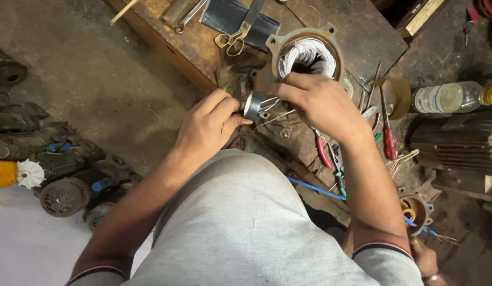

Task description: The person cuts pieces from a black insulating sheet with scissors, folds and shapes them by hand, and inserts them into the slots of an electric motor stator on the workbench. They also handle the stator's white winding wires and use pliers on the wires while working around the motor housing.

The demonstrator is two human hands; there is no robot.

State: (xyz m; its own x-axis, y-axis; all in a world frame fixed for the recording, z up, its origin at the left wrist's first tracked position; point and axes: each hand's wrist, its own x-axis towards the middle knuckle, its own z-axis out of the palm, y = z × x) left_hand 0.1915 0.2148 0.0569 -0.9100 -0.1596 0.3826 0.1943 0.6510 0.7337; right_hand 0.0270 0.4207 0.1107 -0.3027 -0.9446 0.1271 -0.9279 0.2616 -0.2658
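The left hand [209, 127] pinches a small grey roll of tape [252, 105]; the right hand [320, 100] grips thin bare wire leads [272, 114] from the round rusty motor stator [307, 55] at the worn wooden bench's [357, 32] near edge. The tape could slip off or the leads could kink, since both are held in mid-air without support.

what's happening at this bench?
A person works over a motor stator housing packed with white windings, standing on a worn wooden bench. The left hand pinches a small roll of tape; the right hand grips wire leads at the housing's rim. Scissors, a red-handled screwdriver and pliers lie nearby.
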